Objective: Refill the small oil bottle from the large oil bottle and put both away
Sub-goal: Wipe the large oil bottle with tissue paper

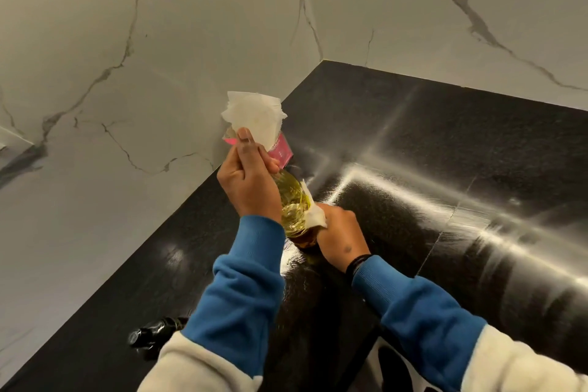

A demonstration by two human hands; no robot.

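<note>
The large oil bottle (294, 204) is gripped by both hands above the black countertop (413, 143). Its upper part, by the pink label (281, 151), is clasped by the curled fingers of the left hand (246, 175), and a folded white paper towel (254, 118) is pinned against the bottle under the left thumb. The lower part of the bottle is held by the right hand (340, 232), with a second piece of white tissue (315, 216) pressed between the fingers and the plastic. The bottle is tilted, and yellow oil is seen through its clear wall. A small dark bottle (156, 331) is laid on its side near the counter's left edge, partly hidden by the left sleeve (241, 289).
</note>
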